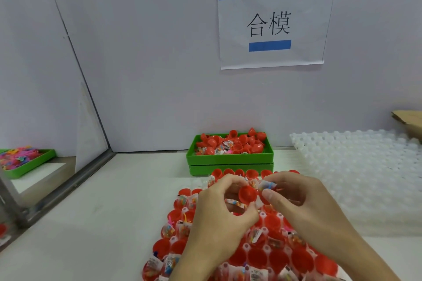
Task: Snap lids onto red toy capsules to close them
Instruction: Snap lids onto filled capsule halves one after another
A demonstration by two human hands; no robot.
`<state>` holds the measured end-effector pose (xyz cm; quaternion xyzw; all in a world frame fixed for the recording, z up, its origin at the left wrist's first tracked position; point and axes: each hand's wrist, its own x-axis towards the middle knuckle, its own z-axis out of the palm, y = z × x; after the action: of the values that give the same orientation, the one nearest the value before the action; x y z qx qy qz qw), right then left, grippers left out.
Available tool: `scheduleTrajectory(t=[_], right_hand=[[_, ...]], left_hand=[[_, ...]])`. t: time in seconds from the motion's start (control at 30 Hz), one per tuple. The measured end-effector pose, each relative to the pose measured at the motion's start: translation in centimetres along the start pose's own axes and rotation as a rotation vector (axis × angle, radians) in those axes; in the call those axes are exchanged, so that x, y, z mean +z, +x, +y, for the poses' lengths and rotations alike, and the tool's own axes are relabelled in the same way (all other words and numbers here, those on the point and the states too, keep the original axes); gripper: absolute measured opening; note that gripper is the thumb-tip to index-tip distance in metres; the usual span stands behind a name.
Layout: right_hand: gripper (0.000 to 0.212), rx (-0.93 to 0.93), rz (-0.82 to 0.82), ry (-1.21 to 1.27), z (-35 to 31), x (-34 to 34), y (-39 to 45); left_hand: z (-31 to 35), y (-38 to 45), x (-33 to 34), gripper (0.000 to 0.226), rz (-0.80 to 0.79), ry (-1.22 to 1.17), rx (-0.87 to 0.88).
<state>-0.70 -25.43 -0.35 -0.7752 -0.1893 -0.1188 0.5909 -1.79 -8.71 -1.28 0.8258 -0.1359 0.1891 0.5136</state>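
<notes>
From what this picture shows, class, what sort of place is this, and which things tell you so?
Probably a toy-packing workstation: a sign taped to the partition, a green bin of red capsule halves, and stacked white holding trays.

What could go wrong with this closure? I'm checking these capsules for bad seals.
1. The toy packet sticks out beside the red lid pinched by the left hand; it could get trapped in the seam, so the lid may not snap.
2. The right hand works just above open capsules in the tray; a slip could knock packets out.
</notes>
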Motion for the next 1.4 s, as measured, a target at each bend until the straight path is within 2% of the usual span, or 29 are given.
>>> scheduleTrajectory(t=[0.2,0.4,0.5,0.63,0.77,0.97,1.13,1.23,1.4], right_hand=[[0.016,-0.015,0.022,-0.016,-0.1,-0.1,0.0],[0.015,-0.020,0.089,0.029,-0.8,0.4,0.0],[0.011,-0.010,0.149,0.119,-1.4,0.9,0.0],[0.013,0.000,0.160,0.200,-2.0,1.4,-0.1],[0.022,-0.007,0.111,0.186,-1.9,1.3,-0.2],[0.013,-0.018,0.086,0.162,-1.6,1.0,-0.2],[0.022,-0.009,0.105,0.187,-1.5,1.0,-0.1],[0.020,-0.014,0.157,0.188,-1.4,0.8,0.0],[0.026,-0.107,0.180,0.107,-1.6,0.3,-0.2]], left_hand=[[0.1,0.0,0.1,0.033,-0.030,-0.184,-0.094],[0.5,0.1,0.1,0.029,-0.041,-0.453,-0.168],[0.6,0.0,-0.1,0.039,-0.069,-0.424,-0.117],[0.9,0.1,0.0,0.043,0.015,-0.354,-0.070],[0.9,0.1,-0.3,0.040,0.033,-0.342,-0.070],[1.2,0.0,-0.4,0.041,0.014,-0.328,-0.077],[1.3,0.0,-0.4,0.041,0.003,-0.336,-0.072],[1.3,0.0,-0.4,0.042,0.003,-0.338,-0.086],[1.1,0.1,-0.5,0.042,-0.008,-0.310,-0.085]])
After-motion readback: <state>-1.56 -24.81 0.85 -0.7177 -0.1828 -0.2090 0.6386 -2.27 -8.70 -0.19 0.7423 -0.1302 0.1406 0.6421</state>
